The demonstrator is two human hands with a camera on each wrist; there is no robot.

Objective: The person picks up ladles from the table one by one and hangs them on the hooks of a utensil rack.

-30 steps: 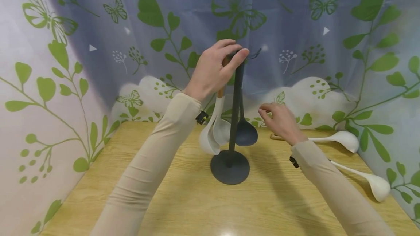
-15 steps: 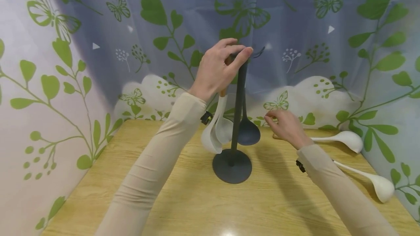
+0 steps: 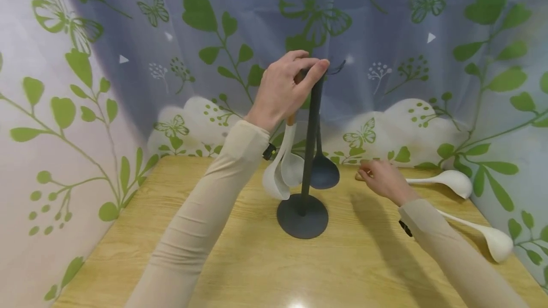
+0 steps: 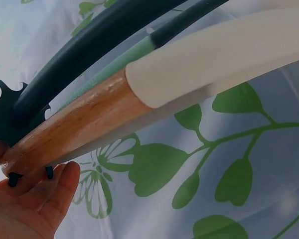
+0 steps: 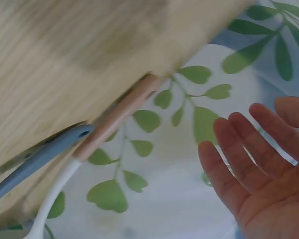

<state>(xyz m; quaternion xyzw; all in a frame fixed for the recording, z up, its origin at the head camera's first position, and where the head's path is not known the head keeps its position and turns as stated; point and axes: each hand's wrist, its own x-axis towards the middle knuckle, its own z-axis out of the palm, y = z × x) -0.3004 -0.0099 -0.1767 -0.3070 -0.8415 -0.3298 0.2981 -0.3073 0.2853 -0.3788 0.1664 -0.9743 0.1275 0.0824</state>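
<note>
Left hand (image 3: 284, 82) has its thumb and fingers curled over the top of the dark stand (image 3: 311, 141), right at the end of the wooden handle (image 4: 79, 119) of a hanging white ladle (image 3: 272, 180). Right hand (image 3: 385, 179) is pretty loose, fingers spread, near but apart from the wooden-handled ladle (image 3: 454, 182) lying toward the back of the bench (image 3: 239, 255).
</note>
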